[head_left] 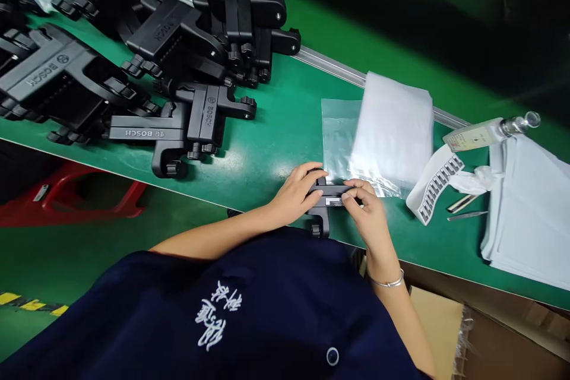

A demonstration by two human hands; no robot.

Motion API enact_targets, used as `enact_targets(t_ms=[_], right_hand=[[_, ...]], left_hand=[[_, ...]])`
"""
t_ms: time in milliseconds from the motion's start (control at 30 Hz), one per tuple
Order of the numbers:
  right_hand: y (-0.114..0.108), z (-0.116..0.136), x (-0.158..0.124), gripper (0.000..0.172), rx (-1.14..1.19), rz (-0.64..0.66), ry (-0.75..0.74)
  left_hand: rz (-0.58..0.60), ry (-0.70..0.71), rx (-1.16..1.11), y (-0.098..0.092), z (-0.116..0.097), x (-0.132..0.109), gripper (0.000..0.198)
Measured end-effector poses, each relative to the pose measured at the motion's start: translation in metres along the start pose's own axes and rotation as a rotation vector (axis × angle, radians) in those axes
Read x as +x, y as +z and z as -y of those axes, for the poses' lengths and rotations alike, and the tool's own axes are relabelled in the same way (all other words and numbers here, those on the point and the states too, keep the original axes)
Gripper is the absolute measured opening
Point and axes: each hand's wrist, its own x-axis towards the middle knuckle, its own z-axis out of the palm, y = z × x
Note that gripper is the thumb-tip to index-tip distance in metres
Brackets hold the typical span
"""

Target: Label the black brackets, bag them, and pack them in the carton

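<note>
At the front edge of the green table lies a black plastic bracket with a small white-and-black label on its side. My left hand grips the bracket's left end, thumb on the near side and fingers over the far side. Thumb and fingers of my right hand close on the bracket's right end, beside the label. Whether the right fingertips also hold something small is hidden. Just beyond my hands, clear plastic bags lie in a stack.
Several black BOSCH brackets are piled at the left. To the right are a strip of dark labels on white backing, a bottle, tweezers and white sheets. A red stool stands below the table.
</note>
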Motion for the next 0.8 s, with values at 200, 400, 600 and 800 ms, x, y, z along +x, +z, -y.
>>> enact_targets(t_ms=[200, 400, 600, 800], right_hand=[[-0.0015, 0.0012, 0.0008, 0.017, -0.003, 0.004, 0.011], [-0.0022, 0.0023, 0.0018, 0.017, -0.001, 0.022, 0.015], [-0.0032, 0.0031, 0.0028, 0.017, 0.006, 0.031, 0.017], [-0.0043, 0.0053, 0.0042, 0.017, 0.015, 0.05, 0.026]], left_hand=[[0.005, 0.002, -0.003, -0.0013, 0.0005, 0.0003, 0.036], [0.007, -0.005, 0.009, -0.0016, 0.0003, -0.0003, 0.036], [0.004, 0.001, 0.022, -0.0015, 0.0004, 0.0002, 0.036], [0.003, 0.006, 0.028, -0.0012, 0.0013, -0.0004, 0.036]])
